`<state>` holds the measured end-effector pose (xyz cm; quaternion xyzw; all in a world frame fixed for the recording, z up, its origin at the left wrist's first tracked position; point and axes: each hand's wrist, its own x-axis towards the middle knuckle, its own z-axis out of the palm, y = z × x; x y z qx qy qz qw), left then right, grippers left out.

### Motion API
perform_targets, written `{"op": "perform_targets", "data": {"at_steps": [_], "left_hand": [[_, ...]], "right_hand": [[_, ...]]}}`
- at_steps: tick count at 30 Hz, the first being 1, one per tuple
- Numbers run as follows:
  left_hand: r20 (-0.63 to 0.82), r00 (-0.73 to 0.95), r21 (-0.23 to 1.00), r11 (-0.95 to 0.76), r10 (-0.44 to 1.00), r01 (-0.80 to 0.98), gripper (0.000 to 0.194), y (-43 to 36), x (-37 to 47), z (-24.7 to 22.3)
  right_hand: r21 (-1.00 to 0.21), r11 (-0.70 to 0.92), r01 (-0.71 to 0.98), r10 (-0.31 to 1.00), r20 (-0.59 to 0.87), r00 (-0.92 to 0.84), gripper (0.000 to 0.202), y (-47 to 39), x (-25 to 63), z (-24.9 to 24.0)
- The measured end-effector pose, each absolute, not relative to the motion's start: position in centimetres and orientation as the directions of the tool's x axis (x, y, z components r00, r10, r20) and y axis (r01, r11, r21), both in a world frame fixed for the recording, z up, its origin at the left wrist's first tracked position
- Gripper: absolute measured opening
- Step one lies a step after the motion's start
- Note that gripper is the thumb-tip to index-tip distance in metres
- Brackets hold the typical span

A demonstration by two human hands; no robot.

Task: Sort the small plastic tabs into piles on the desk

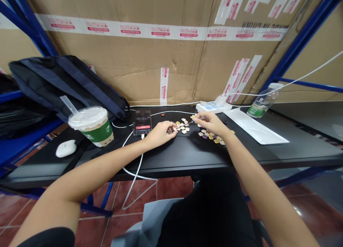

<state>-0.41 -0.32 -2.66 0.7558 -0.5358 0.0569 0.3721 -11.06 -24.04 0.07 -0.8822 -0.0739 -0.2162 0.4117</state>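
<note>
Black and cluttered, the surface (187,154) carried small buttons (183,127) beside a phone (142,125). Your left hand (160,132) had its fingers pinched on one button; your right hand (211,122) had its fingers clamped on a thin tool (197,119).

Head camera, looking forward and down (desk (187,157) near); single view

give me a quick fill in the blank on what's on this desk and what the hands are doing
1. The left hand pinches one of the small ______ from the pale pile.
2. The cup with a straw stands to the ______ of the phone.
3. The right hand holds a thin ______ over the pieces.
4. The phone lies on a ______ table.

Missing words: charms; left; tool; black
</note>
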Motion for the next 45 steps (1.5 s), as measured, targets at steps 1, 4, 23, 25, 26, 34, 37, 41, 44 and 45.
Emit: {"op": "perform_targets", "data": {"at_steps": [1, 4, 23, 25, 26, 34, 37, 41, 44, 45], "left_hand": [[0.484, 0.42, 0.503, -0.149, -0.768, -0.851, 0.017, -0.32, -0.42, -2.66], [0.484, 0.421, 0.5, -0.153, -0.767, -0.852, 0.017, -0.34, -0.43, -2.66], [0.502, 0.404, 0.484, -0.139, -0.765, -0.864, 0.016, -0.36, -0.48, -2.78], [0.5, 0.406, 0.486, -0.14, -0.765, -0.863, 0.016, -0.36, -0.48, -2.8], [0.498, 0.408, 0.487, -0.143, -0.765, -0.862, 0.016, -0.35, -0.49, -2.78], [0.498, 0.408, 0.492, -0.138, -0.765, -0.86, 0.015, -0.32, -0.47, -2.68], [0.498, 0.407, 0.488, -0.141, -0.765, -0.862, 0.016, -0.33, -0.43, -2.75], [0.495, 0.412, 0.491, -0.145, -0.765, -0.859, 0.016, -0.34, -0.47, -2.75], [0.494, 0.417, 0.496, -0.147, -0.763, -0.856, 0.016, -0.35, -0.55, -2.66], [0.493, 0.418, 0.499, -0.146, -0.763, -0.854, 0.016, -0.35, -0.57, -2.63]], "right_hand": [[-0.694, -0.647, 0.316, -0.044, 0.448, 0.893, 0.04, -24.08, -11.05, 0.04], [-0.696, -0.645, 0.316, -0.042, 0.445, 0.895, 0.041, -24.15, -11.02, 0.02], [-0.671, -0.678, 0.299, -0.058, 0.454, 0.889, 0.042, -24.25, -10.9, -0.23], [-0.669, -0.682, 0.295, -0.059, 0.452, 0.89, 0.043, -24.33, -10.88, -0.27], [-0.669, -0.681, 0.299, -0.054, 0.453, 0.89, 0.042, -24.39, -10.86, -0.31], [-0.655, -0.691, 0.307, -0.043, 0.46, 0.887, 0.043, -24.54, -10.72, -0.42], [-0.661, -0.676, 0.325, -0.041, 0.475, 0.879, 0.041, -24.41, -10.72, -0.39], [-0.667, -0.671, 0.323, -0.051, 0.476, 0.878, 0.042, -24.26, -10.77, -0.26], [-0.665, -0.679, 0.31, -0.055, 0.468, 0.882, 0.043, -24.16, -10.85, -0.17], [-0.669, -0.675, 0.311, -0.053, 0.465, 0.884, 0.042, -24.14, -10.87, -0.15]]}}
